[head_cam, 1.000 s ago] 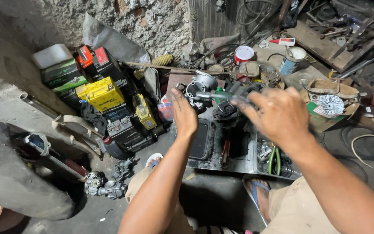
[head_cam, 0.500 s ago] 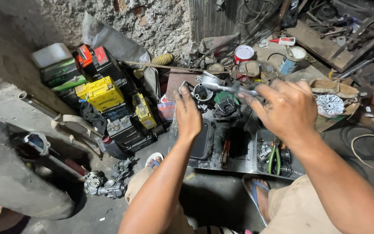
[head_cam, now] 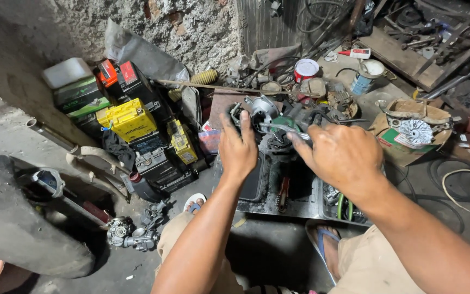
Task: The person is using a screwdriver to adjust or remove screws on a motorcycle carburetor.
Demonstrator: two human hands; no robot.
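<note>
Both hands have slid a bit to the right since a moment ago. Left hand (head_cam: 239,146) has its fingers curled around a grey metal engine part (head_cam: 260,110). Right hand (head_cam: 339,154) has its fingers closed on a shiny thin tool (head_cam: 279,128) that points at the part. The part sits over a dirty metal tray (head_cam: 300,200). Yellow batteries (head_cam: 129,118) are stacked to the left by the rough wall. A red can (head_cam: 305,69) stands behind. The hands hide much of the part
</note>
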